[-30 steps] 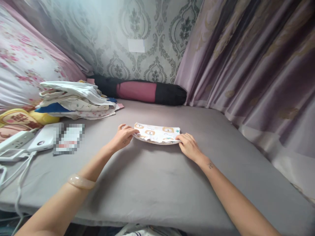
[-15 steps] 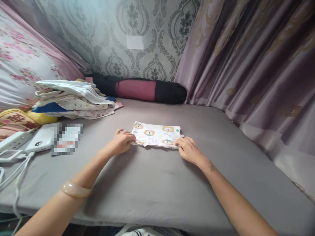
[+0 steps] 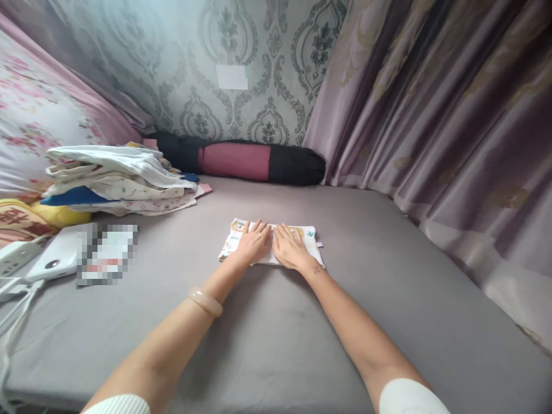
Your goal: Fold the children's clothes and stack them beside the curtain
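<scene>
A folded white cloth garment [image 3: 235, 238] with orange and green prints lies flat on the grey bed sheet [image 3: 276, 333]. Its exact kind cannot be made out. On its left half rests my left hand [image 3: 255, 241], palm down with the fingers stretched forward. My right hand [image 3: 290, 247] lies flat beside it, right of the garment's middle. The two hands are close together and hide much of the print. A small white tag sticks out at the garment's right edge. A pale bangle [image 3: 206, 302] circles my left forearm.
At the back left sits a pile of clothes [image 3: 121, 178]. A black and maroon bolster-shaped bag [image 3: 235, 161] lies along the wall. To the left are a white power bank [image 3: 62, 253], a power strip [image 3: 19, 256], cables and a blurred-out flat object [image 3: 107, 253]. Curtains [image 3: 422, 115] hang on the right.
Both hands have left the garment's front corners and moved inward onto its top, fingers now flat. The garment's front edge now lies straighter and spreads slightly wider. The view has shifted a little.
</scene>
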{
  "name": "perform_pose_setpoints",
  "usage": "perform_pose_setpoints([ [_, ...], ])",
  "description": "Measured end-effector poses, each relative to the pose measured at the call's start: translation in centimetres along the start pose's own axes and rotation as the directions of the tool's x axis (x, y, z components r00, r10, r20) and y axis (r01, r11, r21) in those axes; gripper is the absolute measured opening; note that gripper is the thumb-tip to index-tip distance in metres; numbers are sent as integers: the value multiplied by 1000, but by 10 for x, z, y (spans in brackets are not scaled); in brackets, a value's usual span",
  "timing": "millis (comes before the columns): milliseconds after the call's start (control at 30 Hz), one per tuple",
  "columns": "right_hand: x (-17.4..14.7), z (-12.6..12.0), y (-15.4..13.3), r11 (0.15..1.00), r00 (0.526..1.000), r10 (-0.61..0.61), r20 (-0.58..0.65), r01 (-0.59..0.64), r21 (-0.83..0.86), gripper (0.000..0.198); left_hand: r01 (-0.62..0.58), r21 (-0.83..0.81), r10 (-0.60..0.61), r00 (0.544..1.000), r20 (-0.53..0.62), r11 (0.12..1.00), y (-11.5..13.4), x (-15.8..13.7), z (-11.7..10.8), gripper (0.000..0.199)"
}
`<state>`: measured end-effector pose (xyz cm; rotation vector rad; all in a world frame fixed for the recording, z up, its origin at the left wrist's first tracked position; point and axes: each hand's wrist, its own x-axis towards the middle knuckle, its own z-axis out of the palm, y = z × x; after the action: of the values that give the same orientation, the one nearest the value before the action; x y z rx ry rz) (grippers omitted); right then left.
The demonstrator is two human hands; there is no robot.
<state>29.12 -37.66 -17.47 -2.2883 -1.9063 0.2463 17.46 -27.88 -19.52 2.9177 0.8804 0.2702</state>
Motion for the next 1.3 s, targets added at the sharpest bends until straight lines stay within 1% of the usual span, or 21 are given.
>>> perform_pose_setpoints([
  [100, 2, 4, 3, 999, 999, 21, 27, -21, 27, 59, 6, 17, -6, 1000, -4, 1000, -1, 1, 12, 47],
  [167, 2, 6, 5, 999, 999, 22, 35, -24, 40, 60, 10, 20, -10, 1000, -6, 1000, -2, 0, 15, 48],
  [333, 6, 7, 9, 994, 997, 53, 64, -59, 94, 60, 15, 23, -14, 1000, -18, 1000, -3, -1, 12, 47],
  [433, 7, 6, 10, 987, 994, 88, 69, -96, 126, 59, 42, 28, -41, 999, -35, 999, -4, -2, 10, 47],
  [600, 7, 7, 13, 983, 988, 150, 22, -152, 101, 58, 105, 22, -104, 993, -51, 994, -9, -4, 9, 47],
  [733, 4, 8, 19, 977, 979, 205, -18, -204, 65, 56, 136, 38, -133, 987, -86, 990, -15, -7, 4, 45],
  [867, 0, 8, 25, 958, 958, 282, -51, -279, 66, 55, 167, 82, -158, 982, -101, 983, -18, -10, 1, 47],
  [933, -1, 9, 27, 948, 947, 316, -59, -313, 58, 57, 207, 81, -198, 975, -103, 975, -19, -11, 1, 49],
  [1100, -1, 11, 31, 928, 924, 373, -80, -372, 25, 58, 345, 43, -343, 938, -59, 938, -24, -14, 2, 57],
  [1200, -3, 11, 33, 909, 904, 416, -100, -417, 16, 59, 372, 40, -371, 928, -30, 928, -29, -16, 1, 62],
  [1300, -5, 10, 37, 899, 893, 436, -112, -437, 13, 60, 383, 34, -384, 923, 10, 923, -35, -19, -1, 65],
])
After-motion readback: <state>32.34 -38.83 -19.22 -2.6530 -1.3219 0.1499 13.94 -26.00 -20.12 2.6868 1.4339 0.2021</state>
